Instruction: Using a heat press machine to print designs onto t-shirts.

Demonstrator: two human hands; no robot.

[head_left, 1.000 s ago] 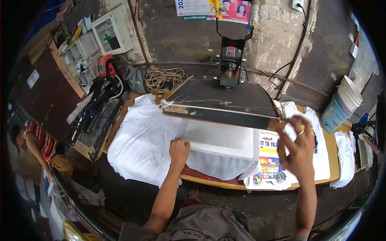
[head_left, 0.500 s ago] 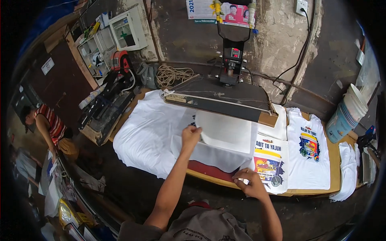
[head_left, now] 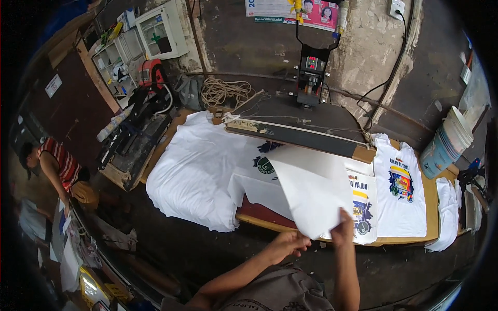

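A large white sheet (head_left: 306, 189) hangs curled over the bench's front edge, gripped at its lower corners by my left hand (head_left: 288, 243), in a pinch, and my right hand (head_left: 343, 228). Behind it, a dark printed design (head_left: 264, 165) shows on white fabric under the raised upper platen (head_left: 295, 135) of the heat press (head_left: 311, 78). A rumpled white shirt (head_left: 189, 171) drapes left of the print. Printed paper sheets (head_left: 363, 223) lie just right of my right hand, beside a white shirt with a colourful print (head_left: 402, 186).
A second press (head_left: 132, 129) stands left, coiled rope (head_left: 223, 93) at the back, stacked buckets (head_left: 446, 145) and folded white cloth (head_left: 446, 212) at the right. A person in a striped top (head_left: 57, 166) bends at far left, near another person (head_left: 31, 217).
The white sheet has come up off the fabric toward me, uncovering the print. My left hand has moved down and right to its corner; my right hand has come from the platen to the sheet.
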